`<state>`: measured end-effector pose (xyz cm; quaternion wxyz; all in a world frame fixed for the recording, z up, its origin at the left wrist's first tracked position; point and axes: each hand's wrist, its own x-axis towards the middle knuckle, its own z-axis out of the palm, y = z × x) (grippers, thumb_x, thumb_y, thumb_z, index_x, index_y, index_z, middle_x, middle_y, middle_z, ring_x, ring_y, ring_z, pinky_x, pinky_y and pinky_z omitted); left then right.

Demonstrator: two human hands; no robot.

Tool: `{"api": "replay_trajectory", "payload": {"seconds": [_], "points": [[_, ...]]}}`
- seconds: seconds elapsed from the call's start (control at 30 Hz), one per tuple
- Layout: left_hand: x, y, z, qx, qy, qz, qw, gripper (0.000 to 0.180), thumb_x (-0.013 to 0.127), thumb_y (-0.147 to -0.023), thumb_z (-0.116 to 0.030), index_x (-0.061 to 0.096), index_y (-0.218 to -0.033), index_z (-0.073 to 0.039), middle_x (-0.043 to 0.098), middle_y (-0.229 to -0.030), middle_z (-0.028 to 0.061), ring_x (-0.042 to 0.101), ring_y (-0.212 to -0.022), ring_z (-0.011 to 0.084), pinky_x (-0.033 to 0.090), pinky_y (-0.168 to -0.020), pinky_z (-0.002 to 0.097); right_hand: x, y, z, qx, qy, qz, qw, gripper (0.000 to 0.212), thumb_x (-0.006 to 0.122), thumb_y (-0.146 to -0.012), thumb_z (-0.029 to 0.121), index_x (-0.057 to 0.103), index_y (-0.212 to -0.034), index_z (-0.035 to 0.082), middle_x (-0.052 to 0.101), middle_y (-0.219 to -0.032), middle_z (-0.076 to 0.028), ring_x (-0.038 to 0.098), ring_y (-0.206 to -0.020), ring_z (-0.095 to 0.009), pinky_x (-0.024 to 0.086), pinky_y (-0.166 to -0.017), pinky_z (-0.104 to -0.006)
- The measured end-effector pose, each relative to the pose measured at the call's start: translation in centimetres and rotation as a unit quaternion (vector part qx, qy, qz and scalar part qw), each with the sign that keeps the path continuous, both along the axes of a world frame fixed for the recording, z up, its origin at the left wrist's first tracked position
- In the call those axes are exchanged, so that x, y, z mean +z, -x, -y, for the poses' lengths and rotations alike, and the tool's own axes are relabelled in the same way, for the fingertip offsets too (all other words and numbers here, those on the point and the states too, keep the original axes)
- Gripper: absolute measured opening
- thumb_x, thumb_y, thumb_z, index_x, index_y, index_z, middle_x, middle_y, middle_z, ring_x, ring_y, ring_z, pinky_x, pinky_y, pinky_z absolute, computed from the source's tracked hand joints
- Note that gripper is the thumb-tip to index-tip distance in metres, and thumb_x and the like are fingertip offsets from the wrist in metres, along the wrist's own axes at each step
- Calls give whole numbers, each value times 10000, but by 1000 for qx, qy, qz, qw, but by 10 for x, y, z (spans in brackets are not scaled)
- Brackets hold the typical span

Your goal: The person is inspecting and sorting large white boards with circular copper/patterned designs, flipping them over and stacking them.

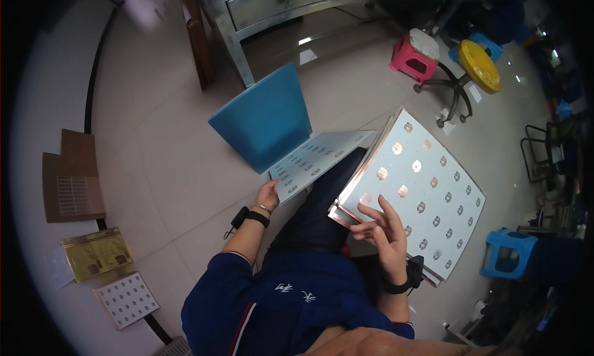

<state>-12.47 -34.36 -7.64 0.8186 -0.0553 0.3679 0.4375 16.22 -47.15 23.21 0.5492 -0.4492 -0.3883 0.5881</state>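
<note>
My left hand (268, 197) is closed on the near left corner of a pale sheet (318, 161) printed with rows of small dark round motifs. That sheet slants over my leg, and behind it stands a blue panel (266, 117) meeting it along one edge; whether the two are joined I cannot tell. On my right lies a thick stack of pale sheets (445, 195) with copper-coloured and dark motifs and coppery edges. Over its near left corner is my right hand (385, 235), fingers spread and holding nothing; whether the fingertips touch the top sheet is unclear.
A grey metal desk (260, 6) stands ahead. Pink (413, 65) and blue stools (507, 254) and a yellow swivel stool (479, 66) are to the right. Brown cardboard (74, 195), a gold sheet (96, 255) and a patterned sheet (127, 300) sit at left. Another person (504, 12) is at far right.
</note>
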Motion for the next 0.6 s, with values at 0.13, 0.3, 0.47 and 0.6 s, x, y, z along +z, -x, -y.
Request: {"api": "replay_trajectory", "payload": {"seconds": [0.13,0.3,0.47,0.6], "points": [[-54,14,-2,70,79,-121,987,280,461,-836,-24,464,-1108,43,560,-1100,148,559,-978,263,433,-917,362,1,-1,1,2,22,12,1000,492,413,-923,92,236,-1372,-4,475,-1239,-237,601,-953,-245,500,-781,-296],[-53,38,-25,122,77,-68,987,180,474,-807,27,512,-980,56,576,-1013,145,555,-954,270,469,-862,357,2,-5,1,-21,41,25,999,484,419,-924,101,253,-1369,9,496,-1216,-229,601,-947,-231,503,-781,-294],[-28,47,-43,205,-65,52,975,222,467,-789,60,470,-978,177,541,-1065,259,532,-1025,368,495,-910,371,2,-11,0,-63,57,54,995,477,426,-932,133,266,-1366,19,507,-1202,-224,604,-934,-208,504,-782,-283],[-24,52,-45,199,-48,100,974,328,410,-850,3,409,-1120,188,494,-1151,283,474,-1116,406,497,-911,380,0,-15,1,-68,65,60,994,480,430,-933,138,264,-1367,17,509,-1201,-225,604,-934,-204,505,-782,-280]]}}
